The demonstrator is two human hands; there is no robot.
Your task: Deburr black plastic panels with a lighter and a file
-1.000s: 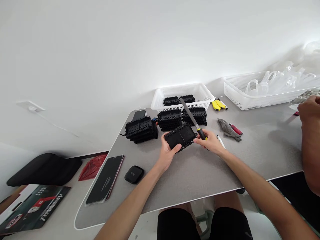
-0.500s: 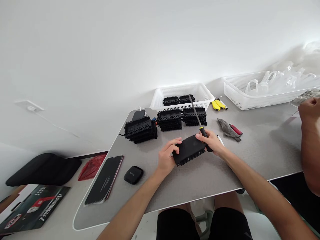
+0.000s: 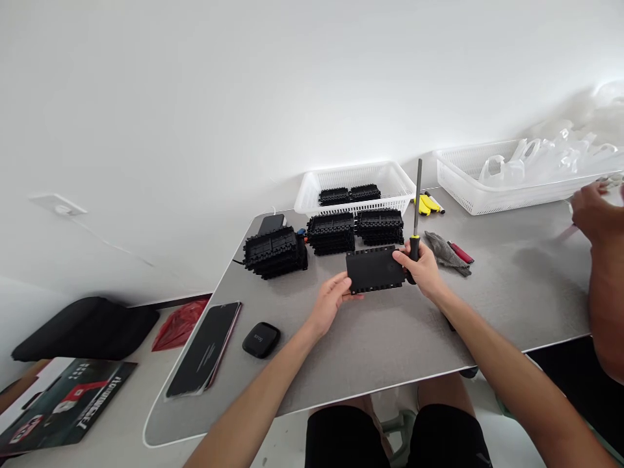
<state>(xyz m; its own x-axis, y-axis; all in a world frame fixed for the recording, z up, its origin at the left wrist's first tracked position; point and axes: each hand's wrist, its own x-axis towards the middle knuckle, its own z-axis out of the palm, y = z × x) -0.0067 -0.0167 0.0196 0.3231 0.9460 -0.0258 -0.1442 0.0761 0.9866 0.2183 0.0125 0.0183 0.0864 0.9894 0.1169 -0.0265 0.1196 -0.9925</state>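
Note:
Between my hands is a flat black plastic panel [image 3: 374, 270] with notched long edges, its smooth face turned toward me. My left hand [image 3: 331, 298] grips its left end, thumb on the face and fingers beneath. My right hand [image 3: 423, 268] pinches the right end with the thumb and also holds a file [image 3: 418, 198] with a black and yellow handle, its blade pointing up. Just beyond the panel stand stacks of similar black panels: one at the left [image 3: 273, 252], one in the middle [image 3: 331, 233] and one at the right [image 3: 380, 226].
A white basket [image 3: 355, 208] with more panels stands behind the stacks; another basket [image 3: 497, 198] holds plastic bags. A grey rag [image 3: 446, 252], red lighter-like object [image 3: 461, 252] and yellow tool [image 3: 427, 205] lie rightward. A phone [image 3: 205, 351] and black case [image 3: 261, 340] lie left. A co-worker's hand [image 3: 597, 214] is at right.
The panel has been turned level and raised slightly away from me. The file has swung from leaning left to upright. My left hand has shifted its grip to the panel's lower left corner.

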